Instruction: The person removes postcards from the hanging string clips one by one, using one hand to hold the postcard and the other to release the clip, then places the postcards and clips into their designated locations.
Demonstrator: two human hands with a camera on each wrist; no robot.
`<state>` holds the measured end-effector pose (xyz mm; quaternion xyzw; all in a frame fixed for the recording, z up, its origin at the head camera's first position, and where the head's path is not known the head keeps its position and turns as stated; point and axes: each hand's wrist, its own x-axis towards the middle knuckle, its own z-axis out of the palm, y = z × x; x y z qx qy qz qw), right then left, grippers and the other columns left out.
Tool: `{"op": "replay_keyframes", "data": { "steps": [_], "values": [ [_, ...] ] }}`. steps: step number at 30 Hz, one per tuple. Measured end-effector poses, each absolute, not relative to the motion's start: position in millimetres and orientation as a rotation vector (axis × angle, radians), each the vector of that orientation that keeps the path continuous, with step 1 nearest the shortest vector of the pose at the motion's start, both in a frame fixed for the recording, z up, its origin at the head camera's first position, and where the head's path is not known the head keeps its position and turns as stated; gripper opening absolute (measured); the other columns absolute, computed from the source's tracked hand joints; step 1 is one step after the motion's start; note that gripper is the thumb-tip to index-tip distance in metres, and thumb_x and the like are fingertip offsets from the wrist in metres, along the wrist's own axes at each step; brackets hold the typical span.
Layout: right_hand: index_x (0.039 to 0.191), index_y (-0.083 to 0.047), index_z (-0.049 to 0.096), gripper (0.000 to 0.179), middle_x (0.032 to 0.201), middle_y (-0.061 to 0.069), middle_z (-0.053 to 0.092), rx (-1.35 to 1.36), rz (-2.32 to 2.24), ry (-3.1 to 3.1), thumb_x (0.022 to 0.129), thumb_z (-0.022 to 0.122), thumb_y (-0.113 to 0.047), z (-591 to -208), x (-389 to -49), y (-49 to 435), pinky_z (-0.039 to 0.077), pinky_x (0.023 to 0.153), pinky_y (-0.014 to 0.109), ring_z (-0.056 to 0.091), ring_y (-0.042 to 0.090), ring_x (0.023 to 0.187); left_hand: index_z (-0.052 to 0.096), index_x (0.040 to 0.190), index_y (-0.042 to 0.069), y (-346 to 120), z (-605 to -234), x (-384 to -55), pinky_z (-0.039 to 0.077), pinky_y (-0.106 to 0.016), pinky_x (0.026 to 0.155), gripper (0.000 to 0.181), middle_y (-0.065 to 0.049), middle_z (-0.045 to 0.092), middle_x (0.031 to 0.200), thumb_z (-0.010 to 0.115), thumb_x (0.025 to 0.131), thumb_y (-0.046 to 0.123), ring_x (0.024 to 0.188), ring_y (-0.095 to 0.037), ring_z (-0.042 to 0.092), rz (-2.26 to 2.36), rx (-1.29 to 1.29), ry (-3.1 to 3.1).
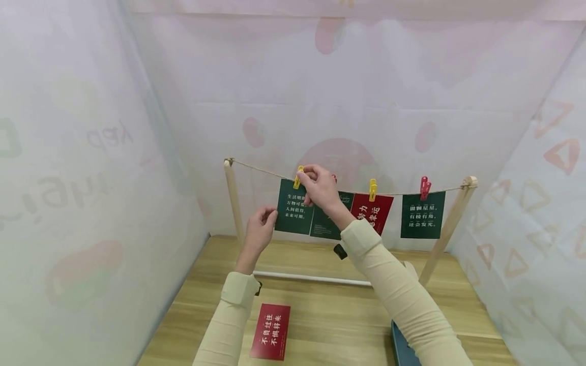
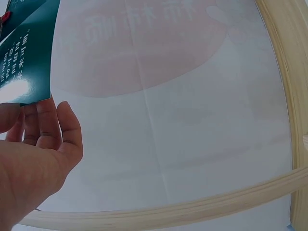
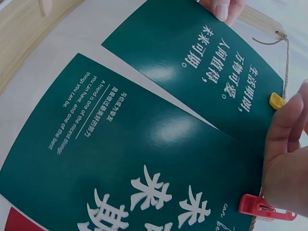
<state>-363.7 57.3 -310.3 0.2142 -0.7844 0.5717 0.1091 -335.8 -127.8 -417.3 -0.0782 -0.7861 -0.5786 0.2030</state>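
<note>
Step in hand, as I read it: pegging the leftmost green card (image 1: 290, 216) to the string (image 1: 261, 171). Card is mid-frame, left of centre in the head view, top edge at the string. Left hand (image 1: 259, 233): narrow grip, pinching the card's left edge near its lower corner. Right hand (image 1: 322, 190): thumb and fingers pinch the yellow clip (image 1: 296, 182) at the card's top. Can't tell whether that clip has bitten on both card and string; fingers cover part of it.

Next move calls for seating the clip over both, then easing off the right grip before the left one, so the card doesn't slip or skew. Watch the middle green card (image 1: 324, 226) just to the right, with its red clip (image 3: 264, 207) close by the right hand.

Further right on the string: a tilted red card (image 1: 373, 211) under another yellow peg (image 1: 373, 190), then a green card at the right end (image 1: 422, 218) under a red peg (image 1: 425, 188). One loose red card (image 1: 271, 333) lies on the counter (image 1: 334, 325), lower centre-left, probably next up.

Containers: one blue tray (image 1: 403, 348), bottom right, mostly behind the right sleeve; contents not visible.
</note>
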Motion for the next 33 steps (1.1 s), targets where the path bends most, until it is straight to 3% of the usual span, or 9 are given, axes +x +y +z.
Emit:
{"op": "replay_keyframes", "data": {
  "steps": [7,19,26,33],
  "values": [
    [0.124,-0.003,0.057,0.034,0.112,0.016,0.071,0.632,1.630,-2.302,0.099,0.059,-0.026,-310,-365,59,0.051,0.045,0.029,0.055,0.016,0.039,0.065,0.109,-0.002,-129,-420,-337,0.048,-0.017,0.074,0.019,-0.020,0.067,0.103,0.056,0.099,0.012,0.088,-0.024,0.061,-1.625,-0.209,-2.197],
    [0.121,-0.004,0.057,0.029,0.111,0.016,0.071,0.673,1.614,-2.257,0.099,0.060,-0.022,-312,-366,58,0.051,0.045,0.029,0.054,0.022,0.040,0.065,0.110,0.000,-129,-421,-333,0.054,-0.033,0.083,0.020,-0.019,0.067,0.106,0.055,0.100,0.014,0.095,-0.032,0.064,-1.640,-0.190,-2.196],
    [0.119,-0.005,0.059,0.028,0.111,0.016,0.072,0.683,1.609,-2.221,0.099,0.059,-0.024,-308,-365,60,0.052,0.047,0.027,0.058,0.027,0.043,0.066,0.109,0.000,-130,-418,-332,0.053,-0.025,0.078,0.020,-0.019,0.068,0.105,0.056,0.100,0.014,0.090,-0.028,0.063,-1.629,-0.187,-2.165],
    [0.120,-0.001,0.059,0.027,0.112,0.020,0.071,0.651,1.611,-2.206,0.100,0.057,-0.018,-303,-365,61,0.051,0.047,0.025,0.059,0.044,0.052,0.066,0.109,0.000,-130,-418,-335,0.052,-0.020,0.075,0.020,-0.019,0.068,0.103,0.056,0.100,0.014,0.088,-0.025,0.063,-1.637,-0.204,-2.147]
  ]
}}
